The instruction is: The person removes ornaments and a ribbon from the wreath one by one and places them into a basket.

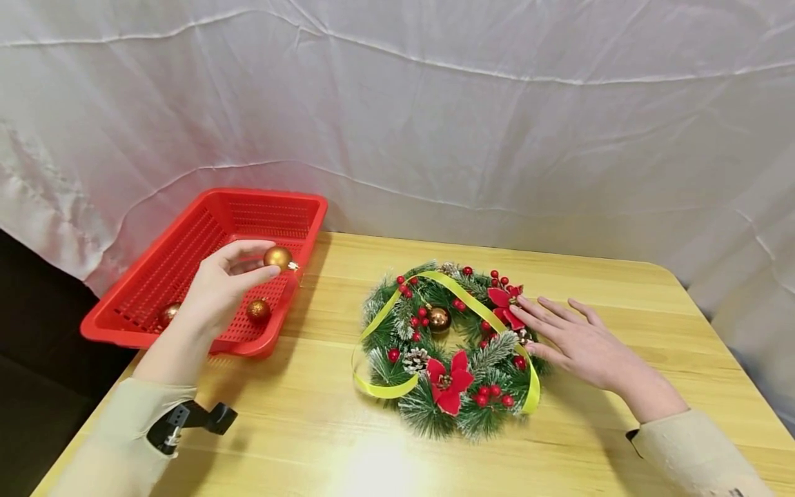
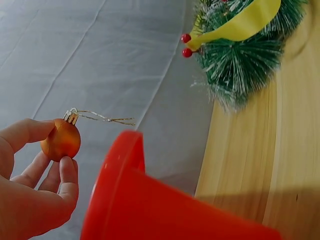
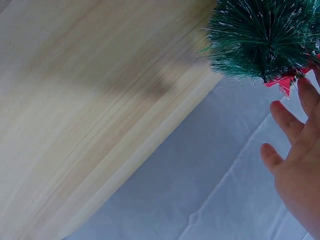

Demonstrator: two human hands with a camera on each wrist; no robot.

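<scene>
While the left hand (image 1: pixel 220 290) hovers over the near-right corner of the red basket (image 1: pixel 161 276), it pinches a small gold bauble (image 1: pixel 277 257) between thumb and fingertips, palm turned sideways, wrist bent up a bit. From the left wrist view you can see the bauble's matte, orangey-gold skin, a little silver cap and a thin gold hanging thread sticking out to the side.

Right hand (image 1: pixel 574 338) lies flat with fingers spread and straight, fingertips touching the wreath (image 1: pixel 447 345) at about its 3 o'clock edge, right by a red fabric poinsettia (image 1: pixel 506 304).

Wreath's the bristly frosted-pine kind, round, with red berries, a pinecone, one gold ball near its inner rim and a yellow-green ribbon (image 1: pixel 484 314) looped across it. It sits mid-table on a pale wood-grain table (image 1: pixel 621 290).

Basket is perforated plastic, rectangular, at the table's 10 o'clock corner, two more baubles (image 1: pixel 258 310) inside. Wrinkly white sheet (image 1: pixel 435 103) behind everything.
</scene>
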